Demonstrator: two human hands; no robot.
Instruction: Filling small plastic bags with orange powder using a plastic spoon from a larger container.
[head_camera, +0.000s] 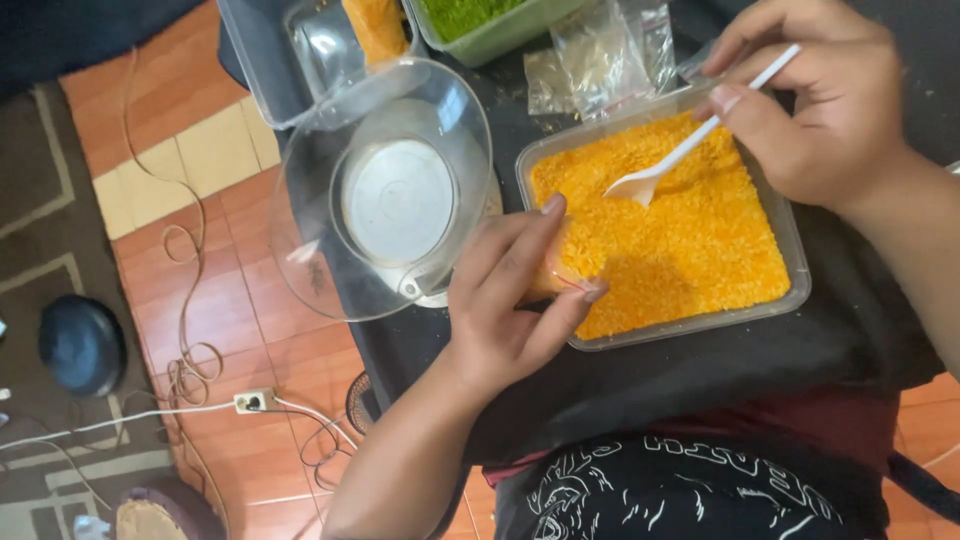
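Currently, a white plastic spoon (690, 145) is held in the right hand (810, 110), its handle pinched between the thumb and the curled fingers, which are drawn together around it. The spoon's bowl is laid on the surface of the orange grains (680, 240), near the far left part of the heap. These grains are contained in a clear rectangular plastic tray (795, 270), which is set on a black cloth (700, 370) spread across the person's lap.

A small clear bag (556, 275) (partly filled with the same orange grains, as far as can be seen) is gripped by the left hand (510, 300) at the near left edge of the tray. The thumb and fingers are closed on the bag from either side, so most of it is hidden; whether its mouth is open cannot be told.

Just beside the left hand, to its left, a clear round plastic bowl (310, 230) is tilted, with a white round lid or disc (398, 200) seen through it. Beyond the tray, a few empty clear bags (600, 60) are piled on the cloth. Further back, a container of green grains (480, 25) and another clear tub (290, 70) with an orange packet (378, 28) are placed.

On the red-tiled floor (240, 300) below, a white power strip (254, 401) and loose cables (185, 370) are seen, well apart from the hands.
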